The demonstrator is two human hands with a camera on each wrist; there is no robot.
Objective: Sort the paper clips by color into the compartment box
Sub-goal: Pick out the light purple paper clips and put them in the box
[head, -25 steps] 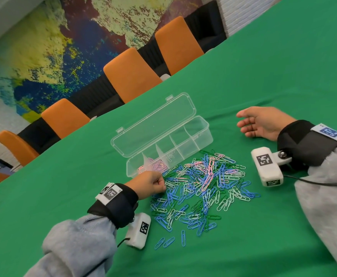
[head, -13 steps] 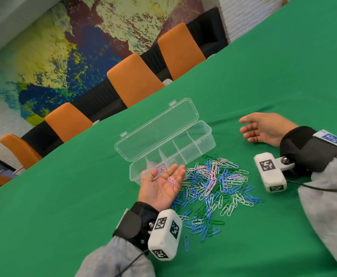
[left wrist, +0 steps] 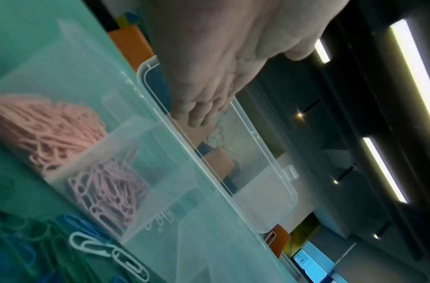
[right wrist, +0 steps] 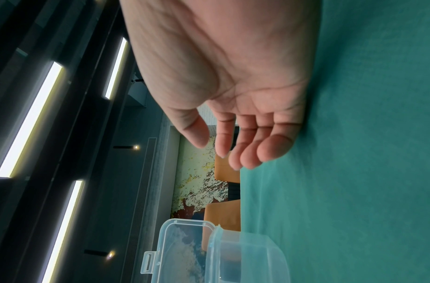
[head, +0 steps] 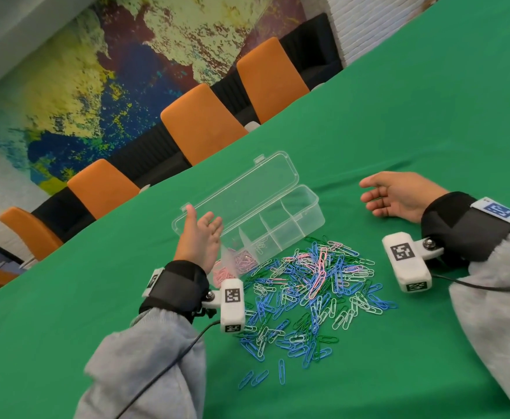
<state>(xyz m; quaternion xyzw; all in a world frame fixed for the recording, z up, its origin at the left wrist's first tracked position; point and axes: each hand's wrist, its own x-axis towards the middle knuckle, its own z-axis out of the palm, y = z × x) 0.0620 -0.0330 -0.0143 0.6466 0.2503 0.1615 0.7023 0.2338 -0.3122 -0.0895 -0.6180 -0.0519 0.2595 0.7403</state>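
Mixed clips (head: 311, 294) heap low in the frame on the green surface (head: 414, 122). Above, the left hand (head: 201, 237), fingers released, tips over the box (head: 256, 219), apparently dropping pink clips (head: 238, 261) into its end compartment. At right, the right hand (head: 396, 195) rests slack, idle.

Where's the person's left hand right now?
In the head view the left hand hovers open over the left end of the clear plastic compartment box, above its pink paper clips, left of the mixed clip pile.
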